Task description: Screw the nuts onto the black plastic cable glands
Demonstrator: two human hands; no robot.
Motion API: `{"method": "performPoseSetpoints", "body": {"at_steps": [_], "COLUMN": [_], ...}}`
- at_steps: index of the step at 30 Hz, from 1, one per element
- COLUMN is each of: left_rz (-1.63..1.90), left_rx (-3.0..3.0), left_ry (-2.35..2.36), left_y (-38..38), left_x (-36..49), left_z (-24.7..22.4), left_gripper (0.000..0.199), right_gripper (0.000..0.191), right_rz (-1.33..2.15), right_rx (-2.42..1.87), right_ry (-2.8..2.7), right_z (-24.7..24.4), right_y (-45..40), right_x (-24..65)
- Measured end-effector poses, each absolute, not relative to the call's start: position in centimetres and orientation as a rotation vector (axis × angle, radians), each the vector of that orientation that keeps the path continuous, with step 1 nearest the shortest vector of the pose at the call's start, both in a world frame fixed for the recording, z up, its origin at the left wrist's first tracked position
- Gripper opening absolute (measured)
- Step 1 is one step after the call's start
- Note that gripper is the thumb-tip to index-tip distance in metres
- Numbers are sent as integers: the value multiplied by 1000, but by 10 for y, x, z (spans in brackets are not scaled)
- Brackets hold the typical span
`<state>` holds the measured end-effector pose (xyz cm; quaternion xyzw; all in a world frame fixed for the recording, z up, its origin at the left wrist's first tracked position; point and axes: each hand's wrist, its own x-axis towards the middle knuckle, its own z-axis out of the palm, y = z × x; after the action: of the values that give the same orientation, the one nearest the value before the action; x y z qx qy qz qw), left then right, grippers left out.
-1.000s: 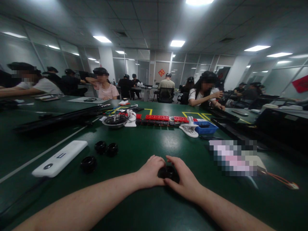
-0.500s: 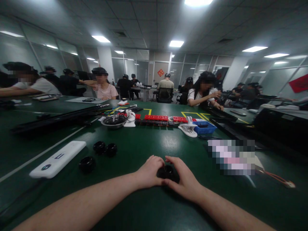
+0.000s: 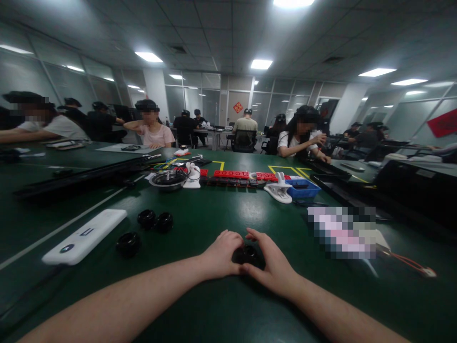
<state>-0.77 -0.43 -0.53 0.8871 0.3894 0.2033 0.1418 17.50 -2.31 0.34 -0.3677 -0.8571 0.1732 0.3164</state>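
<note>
Between my two hands, low over the green table near its front middle, is a glossy black round part (image 3: 250, 253) with a hole in its top; its exact kind cannot be made out. My left hand (image 3: 224, 255) grips it from the left, fingers curled around its far side. From the right, my right hand (image 3: 272, 261) curves about it, thumb at the near side and fingers at the far side. Much of its rim is covered by my fingers. Several similar black ring-shaped parts (image 3: 156, 221) lie to the left.
A white power bank-like block (image 3: 85, 237) with a cable lies at left. Farther back are a metal bowl (image 3: 167, 181), white clamps (image 3: 279, 190), red socket-like strips (image 3: 231, 174) and a blue tray (image 3: 303, 188). Black panels flank both sides. Co-workers sit beyond.
Both hands stay around the black round part, almost unmoved. The view has shifted very slightly.
</note>
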Motion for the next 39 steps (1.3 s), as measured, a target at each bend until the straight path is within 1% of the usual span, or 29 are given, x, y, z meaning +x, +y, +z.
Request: {"method": "performPoseSetpoints", "body": {"at_steps": [3, 6, 10, 13, 18, 22, 25, 29, 34, 37, 39], "left_rz": [612, 623, 592, 588, 600, 590, 572, 585, 611, 613, 603], "left_rx": [2558, 2549, 2536, 2540, 2552, 2545, 2544, 2560, 2558, 2548, 2543], "left_ry": [1137, 1139, 1138, 1140, 1138, 1143, 1146, 1143, 1131, 1126, 1128], "left_y": [-4, -5, -6, -6, -4, -6, -6, -4, -4, -5, -6], "left_x": [-7, -6, -6, -7, -7, -6, -6, -8, -6, -6, -6], "left_z": [-6, -4, -1, -3, -6, -2, -1, -5, -6, -4, -3], "left_gripper": [37, 37, 38, 37, 36, 35, 37, 36, 35, 37, 39], "right_gripper": [55, 47, 56, 62, 57, 54, 60, 68, 62, 57, 59], "right_rz": [461, 462, 480, 473, 457, 436, 440, 434, 427, 408, 409], "right_rx": [-1009, -951, -862, -908, -1047, -952, -854, -891, -1011, -928, -857], "right_ry": [-2218, -2198, -2266, -2255, -2199, -2209, -2253, -2263, -2212, -2223, -2254], "right_z": [1, 0, 1, 2, 0, -1, 0, 1, -1, 0, 2], "right_y": [-22, -23, -24, -24, -22, -23, -23, -24, -22, -23, -24], "right_x": [173, 175, 177, 176, 175, 177, 179, 178, 176, 177, 177]}}
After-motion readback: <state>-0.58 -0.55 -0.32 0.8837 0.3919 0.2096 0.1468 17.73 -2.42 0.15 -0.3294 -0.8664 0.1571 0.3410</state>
